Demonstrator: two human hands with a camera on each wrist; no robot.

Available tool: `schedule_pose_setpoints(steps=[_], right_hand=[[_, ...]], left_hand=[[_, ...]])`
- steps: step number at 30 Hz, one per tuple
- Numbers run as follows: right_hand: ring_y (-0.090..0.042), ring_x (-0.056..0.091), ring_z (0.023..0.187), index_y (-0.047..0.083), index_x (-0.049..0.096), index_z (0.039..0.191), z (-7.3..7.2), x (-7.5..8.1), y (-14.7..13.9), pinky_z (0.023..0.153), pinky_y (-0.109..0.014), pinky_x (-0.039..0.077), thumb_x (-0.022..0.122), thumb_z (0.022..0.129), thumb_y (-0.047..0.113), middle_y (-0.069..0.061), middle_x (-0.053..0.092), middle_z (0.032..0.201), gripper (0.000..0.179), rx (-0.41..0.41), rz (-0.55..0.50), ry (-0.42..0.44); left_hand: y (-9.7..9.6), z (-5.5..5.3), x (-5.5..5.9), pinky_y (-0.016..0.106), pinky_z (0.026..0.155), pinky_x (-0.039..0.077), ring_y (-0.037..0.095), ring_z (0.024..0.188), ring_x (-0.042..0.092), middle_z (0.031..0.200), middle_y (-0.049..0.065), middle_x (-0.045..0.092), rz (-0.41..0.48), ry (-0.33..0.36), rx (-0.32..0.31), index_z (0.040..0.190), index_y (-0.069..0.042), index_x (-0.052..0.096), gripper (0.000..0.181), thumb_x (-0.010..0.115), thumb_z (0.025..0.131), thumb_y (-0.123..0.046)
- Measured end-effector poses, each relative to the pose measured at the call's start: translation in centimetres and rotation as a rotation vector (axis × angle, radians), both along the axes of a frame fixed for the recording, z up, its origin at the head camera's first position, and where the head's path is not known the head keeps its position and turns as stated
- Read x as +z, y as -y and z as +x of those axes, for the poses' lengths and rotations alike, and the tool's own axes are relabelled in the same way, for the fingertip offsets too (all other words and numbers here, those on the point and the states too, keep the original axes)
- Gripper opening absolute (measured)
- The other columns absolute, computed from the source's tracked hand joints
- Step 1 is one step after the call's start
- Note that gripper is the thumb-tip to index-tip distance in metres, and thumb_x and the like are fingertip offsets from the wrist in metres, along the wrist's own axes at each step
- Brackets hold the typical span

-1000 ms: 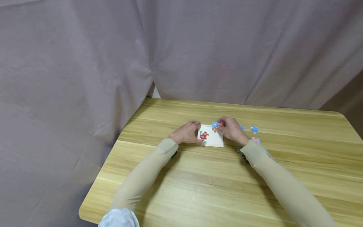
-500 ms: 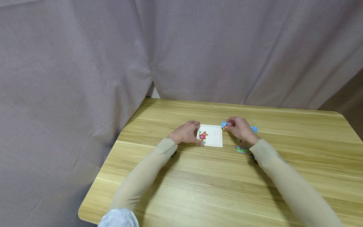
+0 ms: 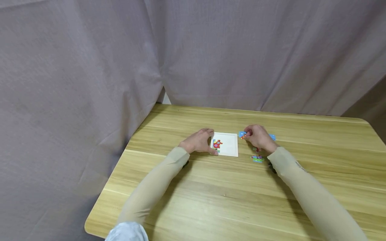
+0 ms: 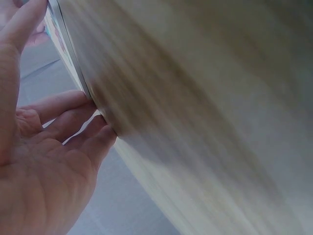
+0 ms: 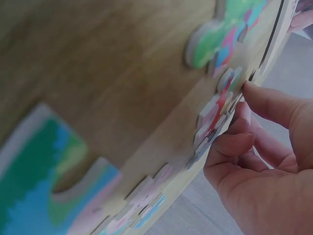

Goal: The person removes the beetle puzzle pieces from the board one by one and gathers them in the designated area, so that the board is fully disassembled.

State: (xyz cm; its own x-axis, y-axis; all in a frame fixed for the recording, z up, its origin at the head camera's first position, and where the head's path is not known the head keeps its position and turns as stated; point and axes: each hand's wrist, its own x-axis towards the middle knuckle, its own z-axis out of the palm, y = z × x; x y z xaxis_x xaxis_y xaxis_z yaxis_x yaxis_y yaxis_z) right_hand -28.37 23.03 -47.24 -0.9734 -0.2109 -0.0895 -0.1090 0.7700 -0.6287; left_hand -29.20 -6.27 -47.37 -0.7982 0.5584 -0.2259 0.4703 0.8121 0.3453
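My left hand (image 3: 199, 140) holds the left side of a white puzzle tray (image 3: 230, 146), thumb at its near corner and fingers at its far corner. In the left wrist view the fingertips (image 4: 88, 103) press against the tray's edge. A red puzzle piece with coloured spots (image 3: 217, 144) lies in the tray's left part. Just right of the tray, my right hand (image 3: 258, 137) pinches a blue puzzle piece with a red and yellow patch (image 3: 242, 134), low over the table. In the right wrist view the thumb and fingers mostly hide this piece.
More puzzle pieces lie on the wooden table (image 3: 193, 194) around my right hand: a green and blue one (image 3: 257, 158), a small red one (image 3: 256, 149) and a blue one (image 3: 272, 137). A large green and blue piece (image 5: 29, 181) shows up close. Grey curtain (image 3: 211, 57) hangs behind.
My right hand has carried the blue piece from over the tray's far right corner to the right, beyond the tray. The left hand keeps its place on the tray.
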Motion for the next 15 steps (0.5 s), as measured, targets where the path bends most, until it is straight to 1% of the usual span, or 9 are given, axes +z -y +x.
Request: schedule_pose_setpoints(steps=[3,6,8,11,15], right_hand=[[-0.009,0.052,0.055,-0.013,0.066,0.124,0.00,0.21,-0.04,0.045,-0.023,0.045,0.065,0.101,0.001,-0.011,0.065,0.092,0.027,-0.004,0.023,-0.006],[-0.011,0.054,0.067,-0.013,0.069,0.121,-0.01,0.47,0.01,0.056,-0.021,0.044,0.066,0.099,0.000,-0.010,0.066,0.090,0.025,-0.004,0.053,-0.032],[-0.012,0.055,0.072,-0.013,0.069,0.120,-0.03,0.58,0.05,0.061,-0.020,0.043,0.066,0.099,-0.001,-0.010,0.067,0.090,0.025,-0.002,0.064,-0.038],[-0.014,0.055,0.073,-0.013,0.069,0.122,-0.07,0.59,0.11,0.062,-0.021,0.043,0.065,0.099,0.000,-0.010,0.066,0.090,0.026,0.000,0.068,-0.029],[-0.011,0.054,0.071,-0.014,0.067,0.126,-0.04,0.55,0.19,0.058,-0.021,0.043,0.064,0.101,0.000,-0.011,0.066,0.093,0.029,0.001,0.060,-0.013]], left_hand=[[-0.02,0.05,0.10,0.041,0.140,0.029,0.027,0.170,0.028,0.181,0.006,0.032,0.004,0.003,-0.006,0.168,-0.009,0.042,0.106,0.087,0.087,-0.061],[0.03,0.11,0.20,0.042,0.140,0.029,0.028,0.170,0.028,0.181,0.006,0.032,0.018,0.009,-0.006,0.168,-0.009,0.042,0.105,0.087,0.088,-0.060],[0.06,0.11,0.24,0.043,0.140,0.029,0.028,0.170,0.027,0.181,0.006,0.032,0.026,0.014,-0.005,0.168,-0.008,0.042,0.105,0.088,0.088,-0.059],[0.10,0.12,0.24,0.043,0.140,0.029,0.028,0.171,0.027,0.181,0.007,0.032,0.030,0.018,-0.005,0.168,-0.008,0.042,0.105,0.088,0.088,-0.058],[0.19,0.14,0.18,0.043,0.140,0.028,0.028,0.171,0.025,0.182,0.006,0.031,0.024,0.026,-0.001,0.168,-0.009,0.042,0.105,0.087,0.088,-0.059]])
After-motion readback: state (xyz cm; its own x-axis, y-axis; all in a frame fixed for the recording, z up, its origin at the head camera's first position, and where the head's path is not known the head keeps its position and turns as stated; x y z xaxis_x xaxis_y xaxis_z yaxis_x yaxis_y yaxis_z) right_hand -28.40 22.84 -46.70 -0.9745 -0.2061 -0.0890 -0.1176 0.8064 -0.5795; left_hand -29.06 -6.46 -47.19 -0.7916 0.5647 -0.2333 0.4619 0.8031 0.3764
